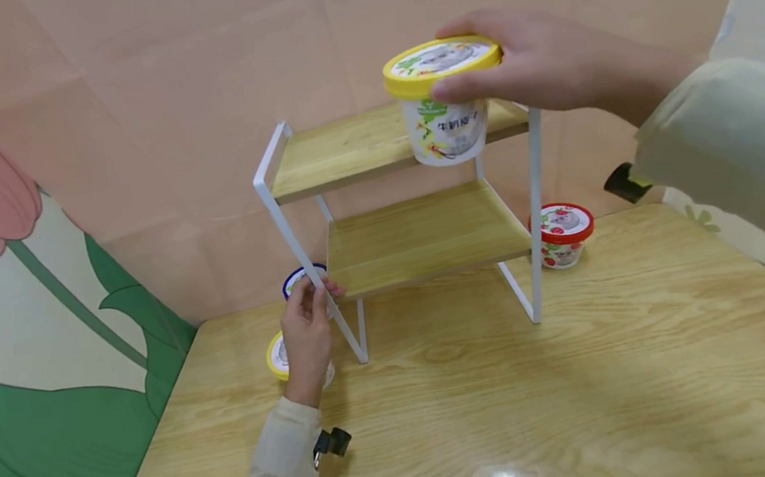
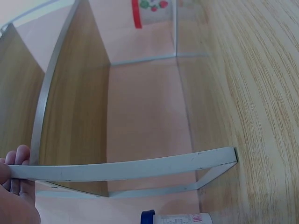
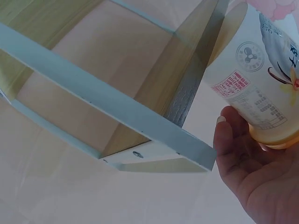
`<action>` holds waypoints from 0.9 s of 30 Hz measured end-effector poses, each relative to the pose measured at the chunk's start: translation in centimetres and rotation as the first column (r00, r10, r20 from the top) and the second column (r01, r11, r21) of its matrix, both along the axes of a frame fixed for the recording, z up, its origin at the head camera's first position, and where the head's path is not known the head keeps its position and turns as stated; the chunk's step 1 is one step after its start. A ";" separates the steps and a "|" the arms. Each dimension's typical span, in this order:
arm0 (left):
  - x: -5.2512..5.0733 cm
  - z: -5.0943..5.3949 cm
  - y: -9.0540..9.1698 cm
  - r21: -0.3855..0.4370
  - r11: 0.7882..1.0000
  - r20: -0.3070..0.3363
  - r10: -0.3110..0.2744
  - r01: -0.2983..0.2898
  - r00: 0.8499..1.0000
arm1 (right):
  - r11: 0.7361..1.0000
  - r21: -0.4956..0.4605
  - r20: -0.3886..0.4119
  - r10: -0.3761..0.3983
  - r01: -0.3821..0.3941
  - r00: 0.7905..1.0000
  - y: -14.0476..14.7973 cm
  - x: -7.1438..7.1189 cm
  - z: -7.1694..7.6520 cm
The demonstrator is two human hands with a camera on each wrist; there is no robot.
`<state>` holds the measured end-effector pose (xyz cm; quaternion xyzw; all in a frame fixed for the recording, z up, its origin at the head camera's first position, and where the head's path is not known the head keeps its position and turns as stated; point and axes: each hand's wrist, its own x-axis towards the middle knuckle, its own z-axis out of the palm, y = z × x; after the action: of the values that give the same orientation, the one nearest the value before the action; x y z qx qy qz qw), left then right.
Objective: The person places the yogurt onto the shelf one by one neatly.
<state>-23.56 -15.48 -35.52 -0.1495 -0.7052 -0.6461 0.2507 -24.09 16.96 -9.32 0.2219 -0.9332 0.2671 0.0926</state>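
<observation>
My right hand (image 1: 539,59) grips a white printed tub with a yellow lid (image 1: 448,119) by its lid. The tub is held upright before the top board of a two-tier wooden shelf (image 1: 345,149); whether it touches the board I cannot tell. In the right wrist view the tub (image 3: 261,70) shows its printed side above the fingers of my right hand (image 3: 252,172). My left hand (image 1: 309,339) holds the shelf's white front left leg near the lower board (image 1: 424,234). From the left wrist, the fingers (image 2: 22,154) curl around that white bar (image 2: 126,169).
Left of the shelf stand a blue-lidded tub (image 1: 294,280) and another yellow-lidded tub (image 1: 276,358), both partly hidden by the left hand. A red-lidded tub (image 1: 564,235) stands behind the right leg. The wooden table (image 1: 512,404) meets a pink backdrop (image 1: 155,138) behind.
</observation>
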 end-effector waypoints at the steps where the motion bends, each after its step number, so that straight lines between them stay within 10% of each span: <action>1: 0.0 0.0 0.0 -0.001 1.000 -0.001 -0.001 0.001 1.000 | 1.000 -0.003 0.005 0.001 -0.001 1.000 0.0 0.0 0.0; 27: -0.1 0.0 0.4 -0.003 1.000 -0.009 0.001 -0.001 1.000 | 0.999 -0.020 0.030 0.045 -0.045 0.999 -1.1 -0.8 0.3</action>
<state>-23.66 -15.09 -35.53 -0.1524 -0.7051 -0.6443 0.2539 -24.93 15.88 -9.02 0.2379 -0.9266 0.2815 0.0746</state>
